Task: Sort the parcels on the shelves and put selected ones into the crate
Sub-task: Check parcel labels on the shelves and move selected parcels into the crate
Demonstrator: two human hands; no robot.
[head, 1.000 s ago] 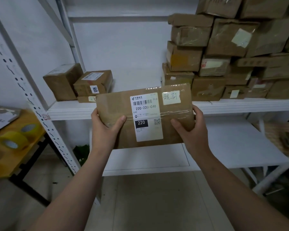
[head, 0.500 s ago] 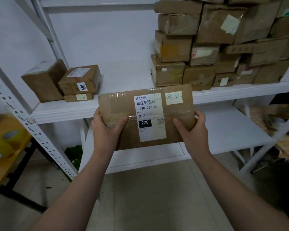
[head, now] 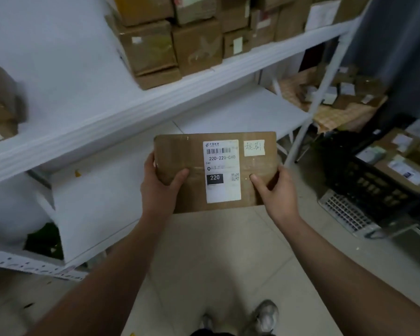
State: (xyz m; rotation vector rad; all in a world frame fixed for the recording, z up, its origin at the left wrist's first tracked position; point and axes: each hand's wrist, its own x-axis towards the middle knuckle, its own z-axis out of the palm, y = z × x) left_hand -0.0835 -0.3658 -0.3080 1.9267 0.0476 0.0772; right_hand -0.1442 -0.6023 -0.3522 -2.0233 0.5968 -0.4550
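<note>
Parcel point(head: 180, 154) w/ label point(head: 222, 190) 220-220-C40 sits mid-frame, flat side up. Your left hand point(head: 158, 192) grips its 9 o'clock edge and your right hand point(head: 278, 195) its 3 o'clock edge, thumbs on top. Black crate point(head: 364, 180) at 3 o'clock holds other pkgs point(head: 403, 170); shelf point(head: 136, 110) w/ boxes point(head: 170, 44) at 12.

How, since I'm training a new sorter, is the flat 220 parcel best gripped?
By its short ends, one from each side: the parcel is flat and wide, label up, as the left hand and right hand hold it, thumbs on top.
</note>
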